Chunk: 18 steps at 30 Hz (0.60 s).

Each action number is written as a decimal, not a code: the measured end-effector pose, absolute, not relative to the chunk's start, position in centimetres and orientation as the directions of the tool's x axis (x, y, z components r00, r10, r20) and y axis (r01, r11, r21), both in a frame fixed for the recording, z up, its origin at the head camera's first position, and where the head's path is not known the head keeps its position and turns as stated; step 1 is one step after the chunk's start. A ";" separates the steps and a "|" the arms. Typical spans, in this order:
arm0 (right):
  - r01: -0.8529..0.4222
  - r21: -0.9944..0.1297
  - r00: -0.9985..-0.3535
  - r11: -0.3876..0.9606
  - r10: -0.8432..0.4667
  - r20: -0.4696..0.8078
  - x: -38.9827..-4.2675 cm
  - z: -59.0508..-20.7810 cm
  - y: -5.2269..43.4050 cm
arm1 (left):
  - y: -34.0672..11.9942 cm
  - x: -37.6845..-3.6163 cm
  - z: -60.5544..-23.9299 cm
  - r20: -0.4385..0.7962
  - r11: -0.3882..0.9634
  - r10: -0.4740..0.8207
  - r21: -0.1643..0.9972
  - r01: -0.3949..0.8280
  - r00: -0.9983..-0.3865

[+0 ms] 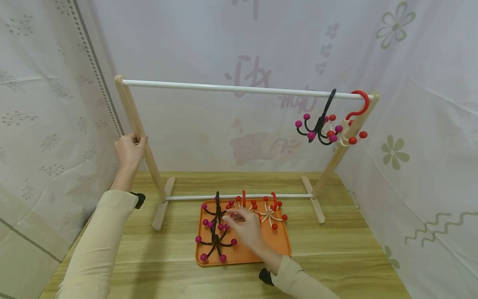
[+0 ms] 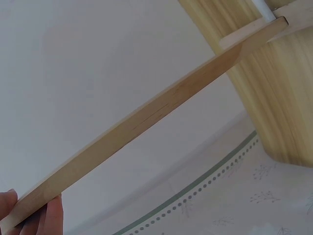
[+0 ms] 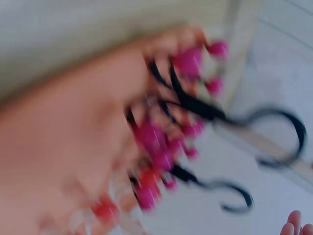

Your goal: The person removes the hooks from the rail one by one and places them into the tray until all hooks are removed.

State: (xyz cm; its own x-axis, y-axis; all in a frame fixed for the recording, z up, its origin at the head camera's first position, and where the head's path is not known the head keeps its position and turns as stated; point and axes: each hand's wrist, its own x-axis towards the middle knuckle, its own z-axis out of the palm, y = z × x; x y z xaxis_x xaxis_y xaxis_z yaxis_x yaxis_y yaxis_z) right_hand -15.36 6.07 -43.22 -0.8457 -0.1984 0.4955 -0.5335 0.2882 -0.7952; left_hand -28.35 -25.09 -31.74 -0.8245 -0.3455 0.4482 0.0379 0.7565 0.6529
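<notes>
My left hand [image 1: 131, 146] grips the left leg [image 1: 143, 141] of a wooden rack with a white rod [image 1: 231, 88]; the left wrist view shows that leg [image 2: 146, 117] with fingertips [image 2: 49, 215] on it. My right hand [image 1: 234, 218] hovers with straight fingers over an orange tray [image 1: 279, 246], touching or just above a black hook with magenta balls [image 1: 216, 237]. A second black hook [image 1: 218, 207] and two cream hooks with red balls [image 1: 269, 211] also lie in the tray. The right wrist view is blurred, showing black hooks [image 3: 195, 112] and fingertips [image 3: 296, 226].
On the rod's right end hang a black hook with magenta balls [image 1: 319, 126] and a red-topped hook with red balls [image 1: 354, 122]. The rack stands on a wooden table [image 1: 354, 257] enclosed by white patterned cloth walls [image 1: 422, 166].
</notes>
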 end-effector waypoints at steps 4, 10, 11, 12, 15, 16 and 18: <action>-0.548 -0.774 -0.834 0.318 -0.134 0.535 -16.5 -39.9 7.8 | -25.1 -28.3 -31.7 0.442 0.752 -0.347 0.658 0.036 -0.827; -0.591 -0.750 -0.793 0.297 -0.042 0.608 -18.1 -35.8 10.6 | -25.0 -28.3 -31.6 0.440 0.744 -0.356 0.667 0.035 -0.824; -0.603 -0.738 -0.779 0.304 -0.025 0.626 -18.3 -35.1 11.0 | -25.0 -28.3 -31.6 0.439 0.744 -0.357 0.668 0.034 -0.825; -0.617 -0.725 -0.763 0.304 -0.008 0.646 -18.5 -34.4 11.4 | -25.0 -28.3 -31.6 0.437 0.742 -0.358 0.669 0.033 -0.825; -0.657 -0.683 -0.710 0.319 0.042 0.703 -19.2 -32.5 12.6 | -25.0 -28.2 -31.6 0.435 0.743 -0.358 0.669 0.030 -0.826; -0.666 -0.674 -0.696 0.321 0.058 0.715 -19.4 -31.9 13.0 | -25.0 -28.2 -31.6 0.434 0.743 -0.358 0.669 0.029 -0.827; -0.678 -0.664 -0.675 0.315 0.089 0.732 -19.8 -30.7 13.7 | -25.0 -28.2 -31.6 0.433 0.744 -0.357 0.667 0.028 -0.827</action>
State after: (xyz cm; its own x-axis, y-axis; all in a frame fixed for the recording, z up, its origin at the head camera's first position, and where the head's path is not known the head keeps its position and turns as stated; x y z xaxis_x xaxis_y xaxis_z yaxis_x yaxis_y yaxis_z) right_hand -19.78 13.66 -30.67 -0.6753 0.0891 0.7321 -0.6781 0.3155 -0.6639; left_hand -28.18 -24.98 -31.64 -0.8273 -0.3572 0.4335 0.0283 0.7442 0.6673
